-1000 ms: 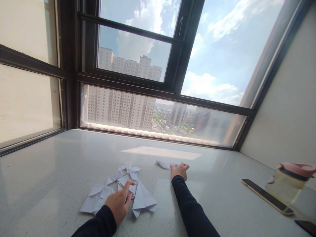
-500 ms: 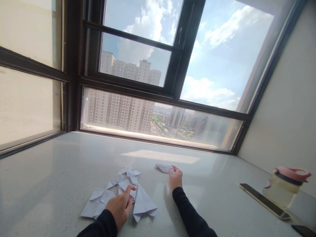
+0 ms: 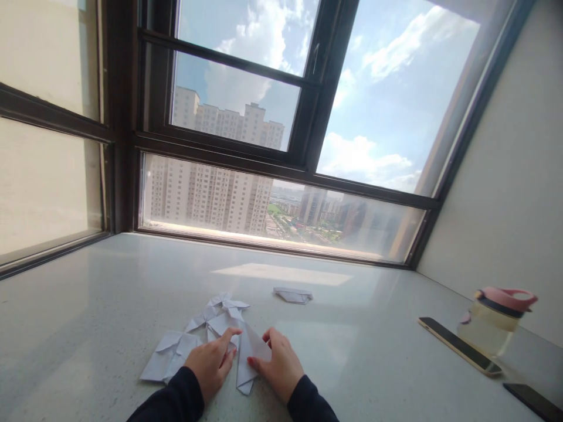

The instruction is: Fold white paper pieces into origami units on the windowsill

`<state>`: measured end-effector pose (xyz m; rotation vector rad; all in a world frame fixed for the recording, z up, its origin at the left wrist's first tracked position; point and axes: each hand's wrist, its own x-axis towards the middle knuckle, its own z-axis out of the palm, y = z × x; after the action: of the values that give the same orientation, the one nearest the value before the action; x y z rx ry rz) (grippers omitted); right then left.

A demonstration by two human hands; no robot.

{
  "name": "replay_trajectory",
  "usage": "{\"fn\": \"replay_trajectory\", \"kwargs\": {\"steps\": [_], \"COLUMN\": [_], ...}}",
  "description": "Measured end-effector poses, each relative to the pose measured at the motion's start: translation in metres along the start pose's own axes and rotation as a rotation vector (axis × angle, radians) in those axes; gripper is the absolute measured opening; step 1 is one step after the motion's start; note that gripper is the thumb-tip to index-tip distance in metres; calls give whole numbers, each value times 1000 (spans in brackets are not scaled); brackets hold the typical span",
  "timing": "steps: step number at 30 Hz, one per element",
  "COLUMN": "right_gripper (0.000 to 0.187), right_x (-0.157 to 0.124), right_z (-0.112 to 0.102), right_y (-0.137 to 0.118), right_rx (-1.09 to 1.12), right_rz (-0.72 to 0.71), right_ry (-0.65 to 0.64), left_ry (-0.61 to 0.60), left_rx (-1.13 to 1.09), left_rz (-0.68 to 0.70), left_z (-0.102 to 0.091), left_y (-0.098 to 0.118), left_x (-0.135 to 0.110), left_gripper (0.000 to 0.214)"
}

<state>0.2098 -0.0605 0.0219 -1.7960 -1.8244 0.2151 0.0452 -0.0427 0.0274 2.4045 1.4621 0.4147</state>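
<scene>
My right hand (image 3: pixel 281 364) has its thumb and fingers closed on the right side of a long folded paper piece (image 3: pixel 246 366), whose narrow end points away from me. Beside it, my left hand (image 3: pixel 210 362) rests over other white folded paper (image 3: pixel 220 323), index finger and thumb apart; some paper under it is hidden. At its left lies a squarish folded paper (image 3: pixel 160 357). Small pointed paper folds (image 3: pixel 220 300) sit at the far end of the group. Farther off, a flat folded paper strip (image 3: pixel 293 295) lies alone on the pale speckled surface (image 3: pixel 360 351).
To the right, a phone (image 3: pixel 460 346) lies in front of a clear bottle with a pink lid (image 3: pixel 497 319). Another dark flat object (image 3: pixel 534 401) is at the lower right edge. Dark-framed windows (image 3: pixel 281 161) border the far side, and a white wall (image 3: pixel 505 193) stands at right.
My right hand has let go of the far paper strip and come back toward me, taking hold of the long folded piece. My left hand has barely moved; the view shifted slightly.
</scene>
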Motion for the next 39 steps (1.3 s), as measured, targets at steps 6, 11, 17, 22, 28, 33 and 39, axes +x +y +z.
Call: {"fn": "replay_trajectory", "kwargs": {"steps": [6,11,17,22,28,33,39], "right_gripper": [9,12,17,19,28,34,36], "right_x": [5,2,2,4,11,14,14], "right_z": [0,-1,-2,-2,-4,-4,-6], "right_y": [1,-7,-10,-4,4,9,8], "right_rx": [247,442,520,567,682,753,806], "right_rz": [-40,-95,-119,-102,0,51,58], "right_ry": [96,113,75,72,122,134,159], "left_ry": [366,438,204,181,310,467,565], "left_rx": [-26,146,235,226,178,-54,-333], "left_rz": [115,40,-64,-34,27,65,147], "left_z": [0,9,12,2,1,5,0], "left_y": [-10,-18,-15,-8,-7,-16,-18], "left_x": [5,6,3,1,1,9,12], "left_gripper": [28,40,47,45,51,47,36]}}
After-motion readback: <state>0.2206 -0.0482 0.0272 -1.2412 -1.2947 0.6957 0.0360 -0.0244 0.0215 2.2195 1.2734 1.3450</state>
